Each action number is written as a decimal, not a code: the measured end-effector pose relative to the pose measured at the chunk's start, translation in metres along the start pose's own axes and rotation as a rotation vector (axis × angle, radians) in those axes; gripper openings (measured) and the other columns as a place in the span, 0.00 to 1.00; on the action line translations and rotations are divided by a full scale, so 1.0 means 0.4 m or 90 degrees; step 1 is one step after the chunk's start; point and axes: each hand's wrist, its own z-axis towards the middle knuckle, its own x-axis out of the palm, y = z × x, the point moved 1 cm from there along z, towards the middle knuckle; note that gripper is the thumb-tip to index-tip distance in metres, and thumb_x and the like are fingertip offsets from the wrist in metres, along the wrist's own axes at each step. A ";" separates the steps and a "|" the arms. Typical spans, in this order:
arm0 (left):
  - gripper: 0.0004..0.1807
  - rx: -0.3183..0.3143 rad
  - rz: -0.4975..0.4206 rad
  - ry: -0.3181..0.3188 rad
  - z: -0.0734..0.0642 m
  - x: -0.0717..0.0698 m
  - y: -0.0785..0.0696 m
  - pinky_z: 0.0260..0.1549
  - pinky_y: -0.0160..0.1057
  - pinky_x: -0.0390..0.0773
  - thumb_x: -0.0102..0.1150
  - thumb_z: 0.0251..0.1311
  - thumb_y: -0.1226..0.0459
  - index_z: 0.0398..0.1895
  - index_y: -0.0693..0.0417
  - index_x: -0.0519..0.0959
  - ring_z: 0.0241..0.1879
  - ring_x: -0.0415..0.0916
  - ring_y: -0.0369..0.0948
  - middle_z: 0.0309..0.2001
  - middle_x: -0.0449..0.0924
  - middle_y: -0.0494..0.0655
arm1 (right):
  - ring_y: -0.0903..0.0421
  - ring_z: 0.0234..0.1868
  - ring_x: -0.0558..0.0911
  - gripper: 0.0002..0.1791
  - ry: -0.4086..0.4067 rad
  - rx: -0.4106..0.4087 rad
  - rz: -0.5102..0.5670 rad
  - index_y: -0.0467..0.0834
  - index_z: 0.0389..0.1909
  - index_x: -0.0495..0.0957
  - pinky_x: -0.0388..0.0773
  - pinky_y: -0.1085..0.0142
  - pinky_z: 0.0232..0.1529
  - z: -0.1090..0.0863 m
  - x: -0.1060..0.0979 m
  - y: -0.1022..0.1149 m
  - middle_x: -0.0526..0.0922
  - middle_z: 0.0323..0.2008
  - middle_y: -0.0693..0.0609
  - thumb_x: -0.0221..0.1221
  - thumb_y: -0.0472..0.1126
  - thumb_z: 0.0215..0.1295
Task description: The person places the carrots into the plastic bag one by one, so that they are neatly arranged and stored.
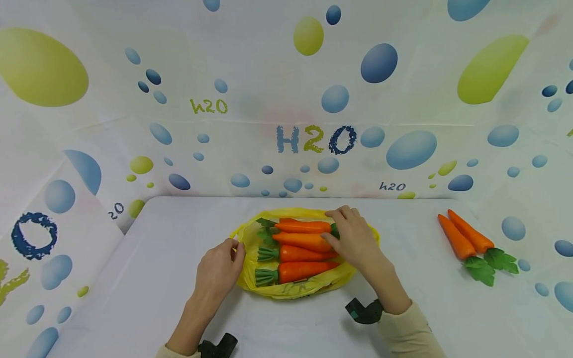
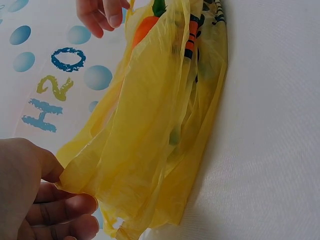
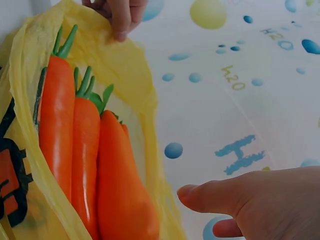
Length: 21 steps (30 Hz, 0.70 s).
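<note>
A yellow plastic bag [image 1: 313, 288] lies open on the table with several orange carrots [image 1: 304, 254] side by side in it. Most of their green tops point left. My left hand [image 1: 219, 268] pinches the bag's left edge between thumb and fingers; the left wrist view shows the thin plastic [image 2: 135, 155] stretched out from that grip. Over the bag's right end is my right hand [image 1: 358, 241], near the tips of the upper carrots. In the right wrist view its thumb [image 3: 215, 195] is extended, apart from the bag, and nothing shows in that hand.
Two more carrots [image 1: 465, 233] with leafy green tops lie on the right of the white table [image 1: 147, 278]. Behind it hangs a white cloth [image 1: 268, 64] printed with blue and green dots. A dark camera mount [image 1: 364, 311] sits on my right wrist.
</note>
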 end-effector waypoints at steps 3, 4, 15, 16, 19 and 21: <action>0.11 -0.003 0.000 0.002 -0.001 0.000 0.000 0.19 0.34 0.69 0.56 0.67 0.62 0.33 0.61 0.81 0.17 0.66 0.38 0.20 0.77 0.47 | 0.45 0.53 0.73 0.28 -0.010 0.005 0.003 0.41 0.61 0.75 0.76 0.51 0.57 -0.001 -0.006 -0.004 0.76 0.54 0.43 0.67 0.49 0.63; 0.11 -0.003 0.000 0.002 -0.001 0.000 0.000 0.19 0.34 0.69 0.56 0.67 0.62 0.34 0.61 0.81 0.17 0.66 0.38 0.20 0.77 0.47 | 0.45 0.53 0.73 0.28 -0.015 0.006 0.003 0.41 0.61 0.75 0.76 0.51 0.57 0.000 -0.006 -0.007 0.76 0.54 0.43 0.68 0.48 0.63; 0.10 0.008 0.005 -0.015 0.000 0.000 -0.001 0.19 0.34 0.68 0.57 0.67 0.62 0.33 0.61 0.81 0.17 0.65 0.38 0.19 0.76 0.47 | 0.45 0.51 0.74 0.27 -0.064 0.013 0.018 0.40 0.59 0.77 0.78 0.52 0.54 0.000 -0.029 -0.027 0.77 0.52 0.42 0.68 0.47 0.62; 0.10 0.008 0.005 -0.015 0.000 0.000 -0.001 0.19 0.34 0.68 0.57 0.67 0.62 0.33 0.61 0.81 0.17 0.65 0.38 0.19 0.76 0.47 | 0.45 0.51 0.74 0.27 -0.069 0.014 0.018 0.40 0.59 0.76 0.78 0.51 0.54 0.000 -0.032 -0.029 0.77 0.52 0.42 0.68 0.47 0.62; 0.10 0.005 0.003 -0.013 -0.001 0.001 0.000 0.19 0.34 0.68 0.57 0.67 0.62 0.33 0.61 0.81 0.17 0.65 0.38 0.20 0.76 0.47 | 0.44 0.52 0.75 0.28 -0.086 0.019 0.021 0.39 0.59 0.76 0.78 0.51 0.56 -0.001 -0.040 -0.038 0.77 0.52 0.42 0.69 0.47 0.61; 0.10 0.004 0.004 -0.012 -0.001 0.001 0.001 0.19 0.34 0.69 0.57 0.67 0.62 0.33 0.61 0.81 0.17 0.66 0.38 0.20 0.76 0.47 | 0.44 0.53 0.75 0.28 -0.101 0.020 0.028 0.39 0.59 0.76 0.78 0.50 0.56 -0.002 -0.045 -0.046 0.77 0.53 0.42 0.69 0.46 0.61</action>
